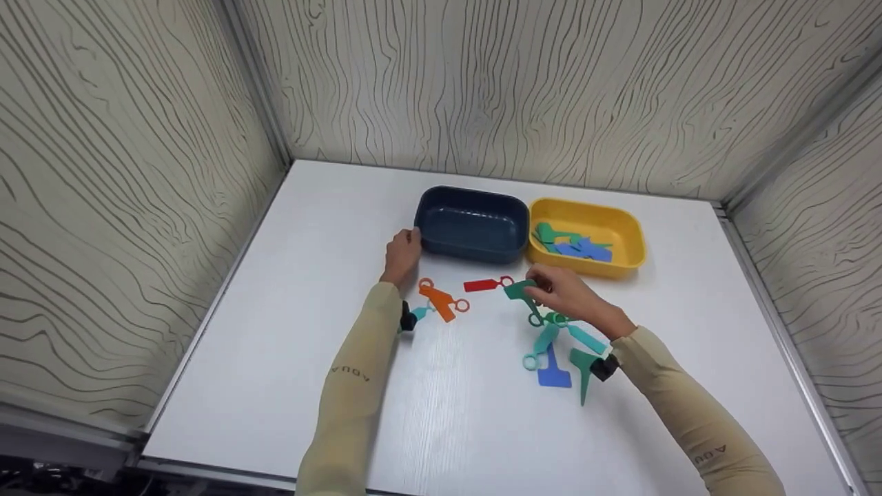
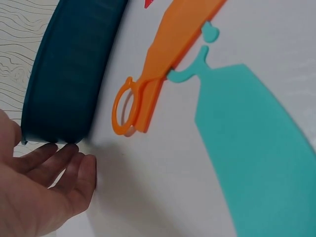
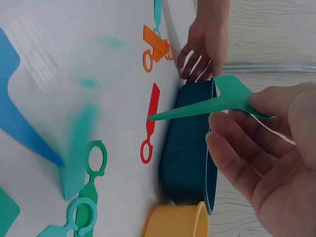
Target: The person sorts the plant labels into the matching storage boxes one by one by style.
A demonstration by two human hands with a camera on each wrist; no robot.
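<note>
My right hand (image 1: 570, 295) pinches a green T-shaped plastic plant label (image 3: 228, 98) between thumb and fingers; its pointed stem hangs over the loose labels in the head view. A red ring-ended tag (image 1: 481, 284) lies just left of it. My left hand (image 1: 402, 255) touches the left end of the dark blue bin (image 1: 468, 251), its relaxed fingers against the outer wall. Two orange ring-ended tags (image 1: 438, 300) overlap close to that hand. A turquoise tag (image 2: 247, 133) lies by the left wrist, partly hidden in the head view.
A yellow bin (image 1: 632, 256) holding green and blue labels (image 1: 586, 249) adjoins the dark blue bin. Below my right hand lie turquoise tags (image 1: 546, 337), a blue T-shaped label (image 1: 554, 375) and a green one (image 1: 583, 365). Patterned panels (image 1: 482, 89) enclose the white table (image 1: 262, 331).
</note>
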